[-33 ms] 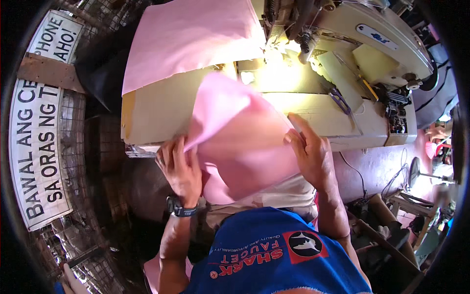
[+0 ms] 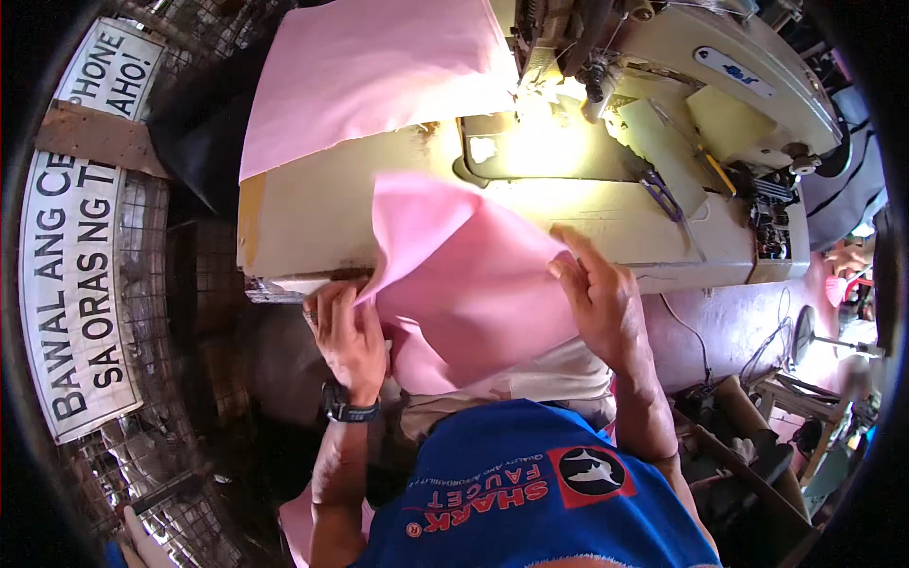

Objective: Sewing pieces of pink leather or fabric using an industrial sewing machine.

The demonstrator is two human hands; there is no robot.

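A piece of pink fabric (image 2: 473, 293) is stretched between my two hands above my lap, at the near edge of the sewing machine table. My left hand (image 2: 346, 336), with a dark watch at the wrist, pinches its left edge. On the other side my right hand (image 2: 601, 293) grips the right edge between thumb and fingers. The far left corner of the cloth stands up and folds over. Beyond it, another pink fabric panel (image 2: 379, 76) lies flat on the table, reaching toward the brightly lit needle area of the sewing machine (image 2: 739, 76).
Purple-handled snips (image 2: 660, 194) and a yellow-and-black cutter (image 2: 715, 170) rest on the machine bed (image 2: 587, 213) at right. A wire mesh wall with a white sign (image 2: 80, 293) stands at left. More pink cloth (image 2: 298, 530) shows at lower left.
The raised far corner of the held fabric has dropped toward me and the cloth has opened flatter. Both hands keep their hold, nearly in place.
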